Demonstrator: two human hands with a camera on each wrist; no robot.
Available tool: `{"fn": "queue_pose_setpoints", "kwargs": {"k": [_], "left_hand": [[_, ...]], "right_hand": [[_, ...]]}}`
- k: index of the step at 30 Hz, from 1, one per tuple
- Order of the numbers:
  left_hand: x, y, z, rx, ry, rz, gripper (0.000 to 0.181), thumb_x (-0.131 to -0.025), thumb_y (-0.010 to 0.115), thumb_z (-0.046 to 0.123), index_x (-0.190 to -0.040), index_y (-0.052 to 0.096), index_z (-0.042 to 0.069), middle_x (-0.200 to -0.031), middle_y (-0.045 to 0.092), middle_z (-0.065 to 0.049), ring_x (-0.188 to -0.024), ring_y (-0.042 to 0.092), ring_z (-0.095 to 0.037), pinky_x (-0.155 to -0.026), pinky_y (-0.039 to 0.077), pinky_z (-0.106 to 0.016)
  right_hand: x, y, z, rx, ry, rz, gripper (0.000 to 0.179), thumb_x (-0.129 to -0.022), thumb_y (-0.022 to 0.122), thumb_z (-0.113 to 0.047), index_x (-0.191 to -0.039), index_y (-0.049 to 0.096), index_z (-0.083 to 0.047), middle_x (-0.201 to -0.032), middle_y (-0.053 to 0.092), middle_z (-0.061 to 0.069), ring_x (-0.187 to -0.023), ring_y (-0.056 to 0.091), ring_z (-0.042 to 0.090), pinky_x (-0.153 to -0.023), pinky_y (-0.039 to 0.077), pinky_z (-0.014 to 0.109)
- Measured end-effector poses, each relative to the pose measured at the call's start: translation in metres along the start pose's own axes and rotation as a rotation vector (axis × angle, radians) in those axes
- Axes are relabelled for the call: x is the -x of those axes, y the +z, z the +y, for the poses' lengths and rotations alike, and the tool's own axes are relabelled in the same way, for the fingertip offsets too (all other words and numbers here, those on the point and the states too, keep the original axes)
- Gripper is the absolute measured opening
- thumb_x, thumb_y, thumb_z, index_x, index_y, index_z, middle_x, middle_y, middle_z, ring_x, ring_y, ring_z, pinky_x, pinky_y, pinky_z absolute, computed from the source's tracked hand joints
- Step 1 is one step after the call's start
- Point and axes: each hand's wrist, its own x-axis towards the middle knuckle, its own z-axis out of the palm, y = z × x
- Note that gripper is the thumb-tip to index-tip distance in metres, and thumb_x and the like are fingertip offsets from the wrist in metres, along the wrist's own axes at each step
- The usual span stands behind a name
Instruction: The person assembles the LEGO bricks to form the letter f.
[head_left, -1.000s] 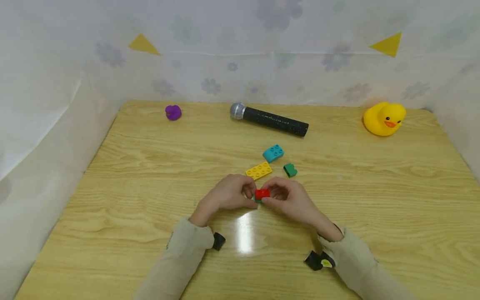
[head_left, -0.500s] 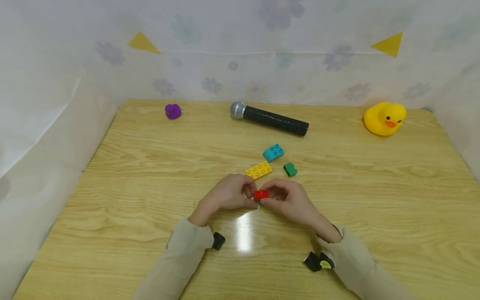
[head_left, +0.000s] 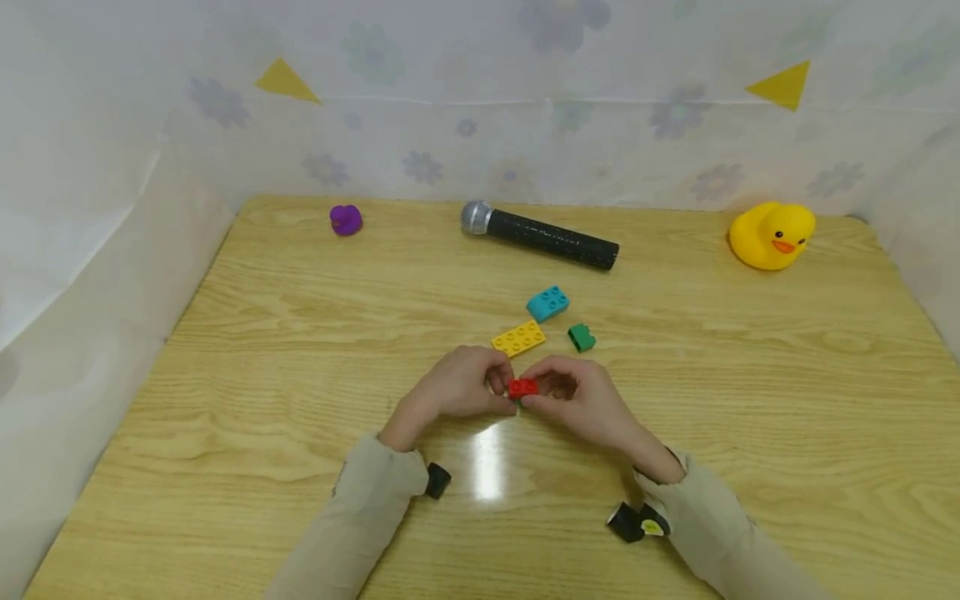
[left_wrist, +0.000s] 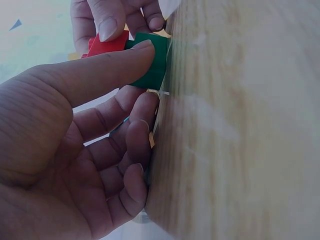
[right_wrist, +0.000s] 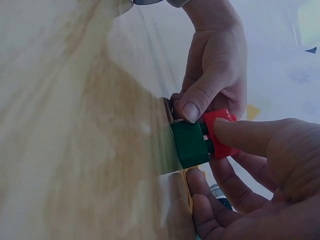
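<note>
Near the middle of the table, my left hand (head_left: 467, 383) pinches a green toy building brick (right_wrist: 190, 145) between thumb and fingers, low at the table top. My right hand (head_left: 588, 402) holds a red brick (head_left: 522, 388) by its sides, with its two studs facing up in the head view. The red brick sits over the green one. In the right wrist view a narrow gap with the green studs shows between them. Just beyond the hands lie a yellow eight-stud brick (head_left: 519, 338), a blue curved brick (head_left: 548, 303) and a small green brick (head_left: 581, 337).
Farther back on the wooden table (head_left: 262, 333) lies a black microphone (head_left: 551, 238) with a silver head. A purple toy duck (head_left: 346, 220) stands at the back left, a yellow rubber duck (head_left: 771, 236) at the back right. A flowered white curtain (head_left: 450, 83) borders the table.
My right hand has shifted the red brick slightly left over the green one and levelled it, so its two studs now show clearly. The left hand stays nearly still.
</note>
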Motion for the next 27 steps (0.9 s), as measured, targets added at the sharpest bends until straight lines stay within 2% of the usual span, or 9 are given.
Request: {"fn": "queue_pose_setpoints", "kwargs": {"k": [7, 14, 19, 27], "left_hand": [[0.0004, -0.0008, -0.0007, 0.011, 0.004, -0.016, 0.022, -0.077, 0.082, 0.023, -0.086, 0.065, 0.014, -0.076, 0.063, 0.009, -0.072, 0.056, -0.008, -0.068, 0.045, -0.026], [0.0038, -0.0077, -0.0032, 0.151, 0.085, -0.063, 0.022, -0.079, 0.08, 0.019, -0.093, 0.064, 0.011, -0.08, 0.064, 0.004, -0.072, 0.058, -0.009, -0.066, 0.047, -0.024], [0.0039, -0.0074, -0.0033, 0.204, 0.128, -0.048, 0.02, -0.082, 0.077, 0.018, -0.093, 0.064, 0.009, -0.082, 0.065, 0.002, -0.07, 0.06, -0.009, -0.063, 0.05, -0.024], [0.0029, -0.0062, -0.0022, 0.197, 0.143, -0.01, 0.016, -0.082, 0.077, 0.015, -0.089, 0.063, 0.01, -0.082, 0.066, 0.003, -0.072, 0.06, -0.008, -0.065, 0.05, -0.023]], "right_hand": [[-0.0003, -0.0012, -0.0005, -0.014, 0.012, -0.003, 0.018, -0.081, 0.076, -0.005, -0.099, 0.07, -0.006, -0.085, 0.068, 0.002, -0.072, 0.061, 0.015, -0.063, 0.05, 0.026], [-0.0006, -0.0015, -0.0008, -0.01, 0.007, -0.006, 0.019, -0.081, 0.076, -0.005, -0.1, 0.07, -0.006, -0.086, 0.068, 0.003, -0.073, 0.062, 0.015, -0.063, 0.05, 0.026], [-0.0006, -0.0015, -0.0004, -0.014, 0.001, -0.001, 0.02, -0.081, 0.076, -0.004, -0.1, 0.07, -0.005, -0.087, 0.069, 0.004, -0.074, 0.063, 0.014, -0.063, 0.051, 0.026], [-0.001, -0.002, 0.0001, -0.013, -0.01, 0.009, 0.02, -0.08, 0.076, -0.004, -0.099, 0.071, -0.006, -0.086, 0.069, 0.003, -0.073, 0.063, 0.014, -0.063, 0.051, 0.025]]}}
